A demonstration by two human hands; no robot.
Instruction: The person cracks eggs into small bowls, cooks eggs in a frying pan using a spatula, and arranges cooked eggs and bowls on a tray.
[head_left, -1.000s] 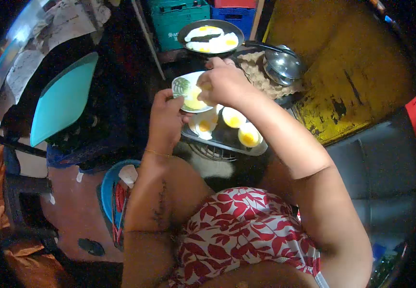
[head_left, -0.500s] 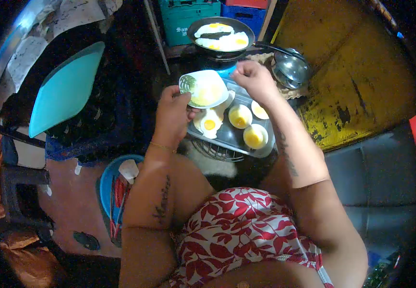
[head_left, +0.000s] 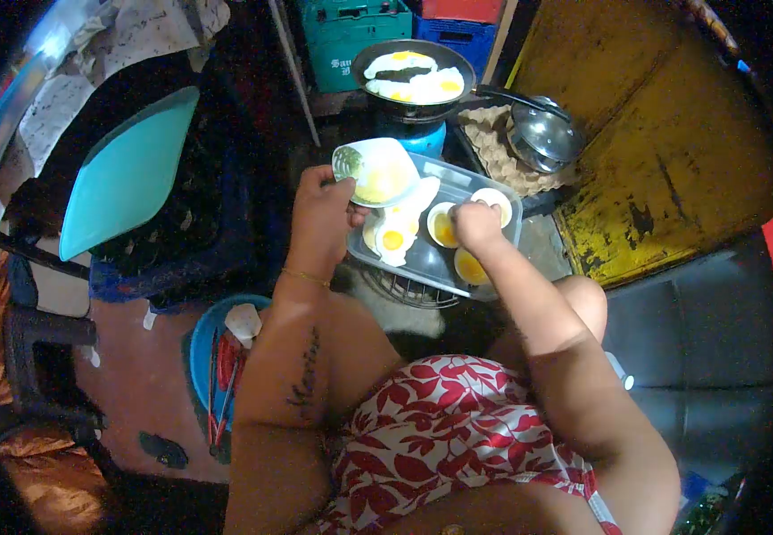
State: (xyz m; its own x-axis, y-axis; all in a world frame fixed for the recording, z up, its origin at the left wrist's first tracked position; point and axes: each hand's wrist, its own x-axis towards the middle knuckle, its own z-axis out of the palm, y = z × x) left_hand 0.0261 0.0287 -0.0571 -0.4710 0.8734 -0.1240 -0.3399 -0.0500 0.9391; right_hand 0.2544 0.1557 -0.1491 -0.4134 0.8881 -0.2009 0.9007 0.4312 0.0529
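"What's at your far left?"

"A slanting turquoise panel (head_left: 128,178). Lower down, a blue basin (head_left: 197,348) sits on the floor near my leg, with something red and some long thin things in it."

"And your left hand?"

"My left hand (head_left: 319,201) is closed on the left edge of a white dish (head_left: 391,153) with a green leaf pattern, my thumb over the rim. There's pale yellow in the dish. I hold it above the far left part of a clear plastic tray (head_left: 431,257)."

"What's in that tray?"

"Fried eggs (head_left: 394,239) on the left, bunched together. Farther off, past the tray, a black frying pan (head_left: 456,61) holds more of them. In the right part of the tray I have three small round cups (head_left: 441,227) with yellow in them."

"Where's your right hand?"

"My right hand (head_left: 480,227) is among those cups, fingers drawn in narrow. They hide their own tips, so I can't tell whether they grip anything."

"And farther right?"

"A crumpled-looking egg carton (head_left: 484,138), then a steel pot (head_left: 529,156) with a glass lid (head_left: 551,135), the pan's handle reaching over it. Last comes a worn yellow board (head_left: 663,134)."
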